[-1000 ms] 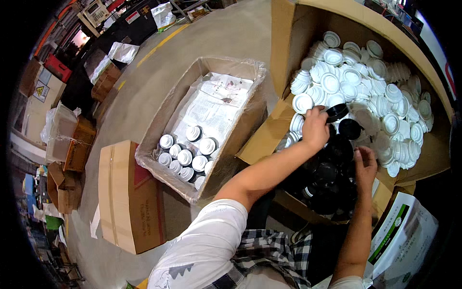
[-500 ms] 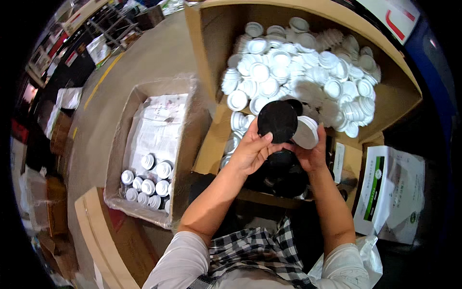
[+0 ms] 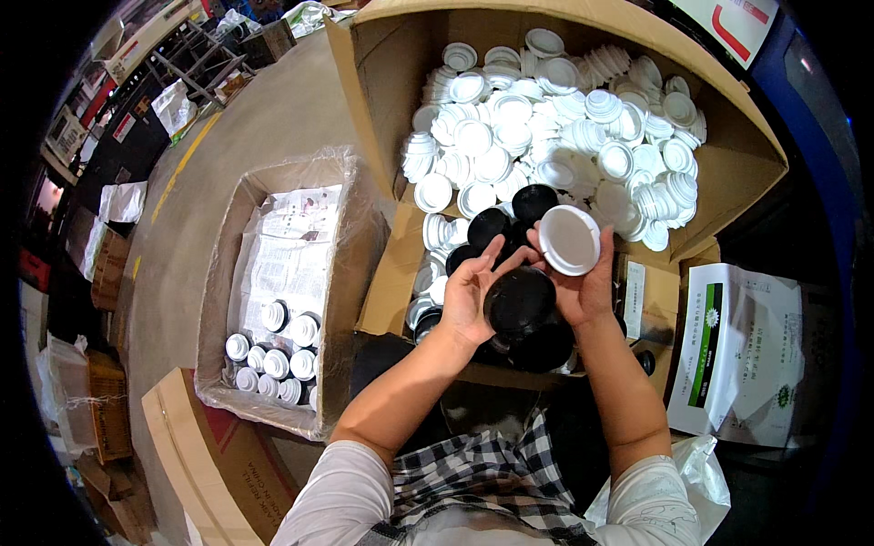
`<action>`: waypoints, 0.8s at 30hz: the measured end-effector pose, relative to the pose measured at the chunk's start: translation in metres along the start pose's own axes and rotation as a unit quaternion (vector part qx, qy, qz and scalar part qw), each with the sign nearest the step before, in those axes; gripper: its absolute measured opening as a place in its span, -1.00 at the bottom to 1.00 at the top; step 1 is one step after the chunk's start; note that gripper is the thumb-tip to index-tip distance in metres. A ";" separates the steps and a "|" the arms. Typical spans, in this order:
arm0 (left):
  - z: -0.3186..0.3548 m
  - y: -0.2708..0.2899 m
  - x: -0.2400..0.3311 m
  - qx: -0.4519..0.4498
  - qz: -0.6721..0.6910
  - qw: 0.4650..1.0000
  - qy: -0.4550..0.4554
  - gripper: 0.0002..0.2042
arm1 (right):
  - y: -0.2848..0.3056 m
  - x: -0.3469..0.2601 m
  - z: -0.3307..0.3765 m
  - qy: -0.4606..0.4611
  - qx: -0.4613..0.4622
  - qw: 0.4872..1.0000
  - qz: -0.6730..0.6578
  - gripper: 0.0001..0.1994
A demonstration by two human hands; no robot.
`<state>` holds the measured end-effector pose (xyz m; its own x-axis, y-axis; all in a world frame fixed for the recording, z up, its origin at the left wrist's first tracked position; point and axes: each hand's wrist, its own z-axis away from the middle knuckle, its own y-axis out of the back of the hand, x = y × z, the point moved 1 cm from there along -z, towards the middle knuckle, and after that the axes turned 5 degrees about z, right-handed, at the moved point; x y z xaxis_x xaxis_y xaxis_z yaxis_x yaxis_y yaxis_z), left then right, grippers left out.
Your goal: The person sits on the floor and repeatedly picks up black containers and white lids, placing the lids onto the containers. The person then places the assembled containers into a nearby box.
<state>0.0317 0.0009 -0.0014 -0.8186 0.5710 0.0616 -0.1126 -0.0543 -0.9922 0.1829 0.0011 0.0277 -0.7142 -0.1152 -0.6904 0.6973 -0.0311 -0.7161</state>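
My right hand grips a white round lid by its edge, with its shallow inner face turned up. The fingers of my left hand are stretched out and apart. Right beside that palm is a black round piece, tilted above other dark ones; whether it still touches the palm I cannot tell. Several black round pieces lie just beyond my hands, at the near edge of a heap of white stepped lids in a large cardboard box.
To the left stands a plastic-lined carton with newspaper and several white-topped pieces inside. A folded cardboard piece leans near my left arm. On the right is a white printed box. Shelving stands across the floor.
My left hand has opened and no longer pinches the black disc. The white lid in my right hand has turned face up. More black pieces show beyond my hands.
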 end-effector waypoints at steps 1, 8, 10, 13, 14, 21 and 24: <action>-0.001 0.001 -0.001 -0.004 -0.012 1.000 -0.013 -0.56 | -0.001 -0.003 0.001 0.021 0.031 0.999 -0.001 -0.32; -0.001 0.028 -0.067 0.219 -0.212 0.929 -0.211 -0.69 | 0.014 0.063 0.004 0.137 0.228 0.912 0.312 -0.41; -0.005 0.026 -0.071 0.241 -0.214 0.910 -0.259 -0.66 | 0.016 0.055 0.002 0.059 0.215 0.943 0.245 -0.41; -0.012 0.049 -0.072 0.345 -0.273 0.846 -0.302 -0.64 | -0.003 0.056 0.006 0.173 0.153 0.931 0.283 -0.42; -0.009 0.057 -0.071 0.308 -0.243 0.881 -0.263 -0.60 | -0.007 0.055 0.010 0.158 0.101 0.947 0.261 -0.41; 0.023 -0.007 -0.095 0.229 -0.108 0.966 -0.046 -0.46 | -0.006 0.028 0.014 0.173 0.070 0.939 0.290 -0.44; 0.020 -0.002 -0.083 0.161 -0.058 0.985 0.028 -0.51 | 0.001 0.022 0.000 0.179 0.110 0.946 0.245 -0.45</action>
<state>0.0887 -0.0625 -0.0023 -0.7591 0.6317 0.1570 -0.3825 -0.2377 -0.8929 0.1680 -0.0009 0.0120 -0.2489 0.1735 -0.9529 0.9177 -0.2721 -0.2893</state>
